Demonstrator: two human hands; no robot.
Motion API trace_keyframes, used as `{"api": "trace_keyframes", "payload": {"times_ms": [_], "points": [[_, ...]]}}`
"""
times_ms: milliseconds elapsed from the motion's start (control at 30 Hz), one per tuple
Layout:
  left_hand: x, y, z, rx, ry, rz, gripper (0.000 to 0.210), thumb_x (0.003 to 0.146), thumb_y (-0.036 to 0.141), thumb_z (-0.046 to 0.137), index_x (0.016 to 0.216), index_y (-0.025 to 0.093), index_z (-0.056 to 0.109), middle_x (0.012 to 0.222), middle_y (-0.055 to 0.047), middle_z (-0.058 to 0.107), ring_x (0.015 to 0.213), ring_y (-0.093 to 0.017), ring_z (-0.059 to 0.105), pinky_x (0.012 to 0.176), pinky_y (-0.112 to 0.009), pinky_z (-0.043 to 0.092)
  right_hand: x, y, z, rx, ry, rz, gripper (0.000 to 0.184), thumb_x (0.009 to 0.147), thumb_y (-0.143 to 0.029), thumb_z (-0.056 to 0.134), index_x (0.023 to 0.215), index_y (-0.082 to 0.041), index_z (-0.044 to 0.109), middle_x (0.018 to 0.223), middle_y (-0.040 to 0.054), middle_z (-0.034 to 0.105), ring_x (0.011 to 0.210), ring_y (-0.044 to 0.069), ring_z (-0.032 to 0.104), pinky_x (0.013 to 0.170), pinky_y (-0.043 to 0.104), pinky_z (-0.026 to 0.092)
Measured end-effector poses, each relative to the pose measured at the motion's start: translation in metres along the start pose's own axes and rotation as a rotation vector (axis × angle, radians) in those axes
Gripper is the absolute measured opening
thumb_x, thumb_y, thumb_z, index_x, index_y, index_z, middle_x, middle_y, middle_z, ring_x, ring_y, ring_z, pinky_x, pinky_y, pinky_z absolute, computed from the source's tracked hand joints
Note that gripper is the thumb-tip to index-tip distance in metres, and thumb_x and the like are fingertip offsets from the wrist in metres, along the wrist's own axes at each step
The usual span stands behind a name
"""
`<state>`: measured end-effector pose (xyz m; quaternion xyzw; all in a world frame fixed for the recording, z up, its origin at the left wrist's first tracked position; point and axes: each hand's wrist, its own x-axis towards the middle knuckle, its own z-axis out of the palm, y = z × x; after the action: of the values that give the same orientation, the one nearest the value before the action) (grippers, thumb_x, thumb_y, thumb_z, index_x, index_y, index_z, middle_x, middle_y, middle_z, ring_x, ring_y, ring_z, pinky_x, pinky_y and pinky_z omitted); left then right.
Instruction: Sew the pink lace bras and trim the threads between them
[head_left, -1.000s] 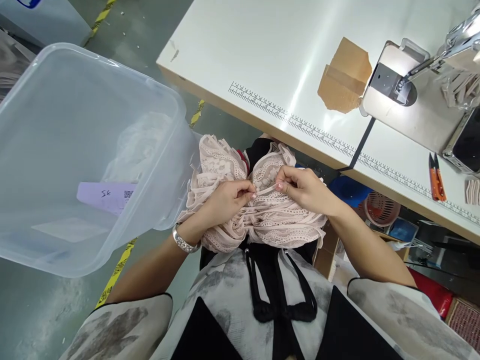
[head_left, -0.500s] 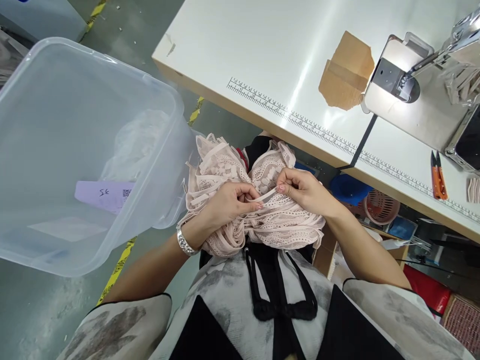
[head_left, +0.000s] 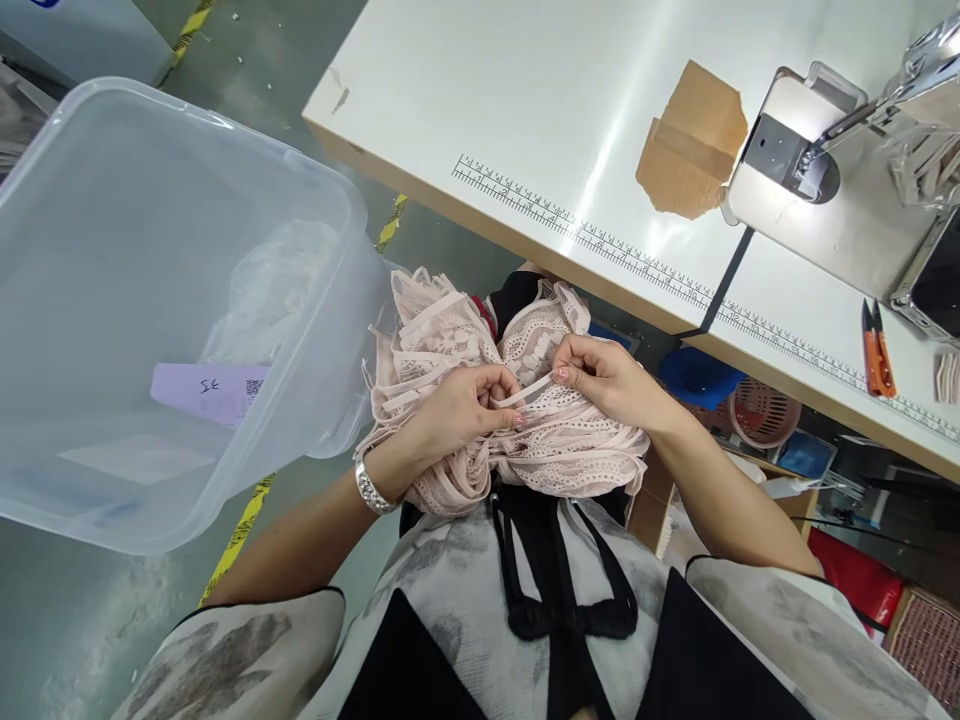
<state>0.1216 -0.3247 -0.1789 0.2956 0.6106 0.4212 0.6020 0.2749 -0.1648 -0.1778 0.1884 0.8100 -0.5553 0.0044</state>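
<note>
A bundle of pale pink lace garments (head_left: 450,330), layered and gathered, lies across my lap. Over its middle, my left hand (head_left: 469,405) has thumb and fingers closed on a narrow pale pink strap (head_left: 531,390). The strap's other visible end is pinched by my right hand (head_left: 600,375), a little farther right. Between the two hands the strap runs as a short, slightly slanted length above the lace. The parts of it inside my fingers are hidden.
A translucent plastic bin (head_left: 180,520) with a purple labelled card (head_left: 210,392) stands at left. Ahead is a white table (head_left: 480,80) with a printed ruler, brown cardboard (head_left: 694,140), a sewing machine (head_left: 810,150) and orange-handled snips (head_left: 877,355). Below it sits a pink basket (head_left: 763,412).
Very little differs. The fingers of my left hand have shifted slightly on the strap, the thumb moving a bit lower. My right hand stays in place.
</note>
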Motion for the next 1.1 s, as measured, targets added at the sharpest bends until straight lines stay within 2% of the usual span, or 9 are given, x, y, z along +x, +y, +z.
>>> {"api": "trace_keyframes", "payload": {"times_ms": [133,333,500,767,1100], "points": [[0.0015,-0.0059,-0.0004,-0.129,-0.042,-0.012,0.024,0.066,0.025,0.078,0.082,0.015,0.063,0.07,0.004,0.049,0.064,-0.009,0.045,0.057,-0.021,0.034,-0.0002,0.0004,0.0011,0.013,-0.004,-0.023,0.021,0.09,-0.034,0.055,0.078,-0.017,0.053,0.068,-0.0023,0.052,0.063,0.01,0.043,0.059,0.023,0.033],[0.0025,-0.0079,0.0008,-0.276,-0.058,-0.078,0.032,0.06,0.031,0.083,0.074,0.014,0.059,0.067,0.004,0.052,0.061,-0.009,0.048,0.057,-0.021,0.037,-0.0007,0.0,0.0021,0.032,-0.025,-0.01,0.023,0.09,-0.036,0.054,0.078,-0.017,0.054,0.066,-0.0023,0.052,0.061,0.01,0.043,0.057,0.023,0.033],[0.0006,-0.0026,0.0005,-0.225,-0.057,-0.106,0.034,0.057,0.03,0.084,0.07,0.014,0.056,0.063,0.006,0.048,0.059,-0.008,0.044,0.054,-0.021,0.034,-0.0008,-0.0002,0.0021,0.024,-0.031,0.006,0.024,0.09,-0.037,0.054,0.078,-0.017,0.053,0.067,-0.0019,0.052,0.061,0.01,0.043,0.057,0.023,0.033],[0.0015,-0.007,-0.0035,-0.048,-0.088,-0.048,0.033,0.063,0.035,0.081,0.073,0.014,0.057,0.067,0.004,0.05,0.062,-0.009,0.046,0.056,-0.022,0.034,-0.0008,0.0003,0.0023,-0.004,-0.023,0.015,0.023,0.09,-0.036,0.054,0.077,-0.017,0.053,0.066,-0.0023,0.052,0.06,0.01,0.042,0.056,0.022,0.032],[0.0003,-0.0001,-0.0006,0.028,-0.042,-0.036,0.025,0.062,0.021,0.078,0.068,0.015,0.055,0.059,0.007,0.045,0.055,-0.007,0.037,0.051,-0.021,0.028,0.0001,0.0003,0.0009,-0.007,-0.017,0.041,0.023,0.089,-0.036,0.053,0.076,-0.018,0.052,0.067,-0.0017,0.052,0.062,0.011,0.044,0.059,0.023,0.034]]}}
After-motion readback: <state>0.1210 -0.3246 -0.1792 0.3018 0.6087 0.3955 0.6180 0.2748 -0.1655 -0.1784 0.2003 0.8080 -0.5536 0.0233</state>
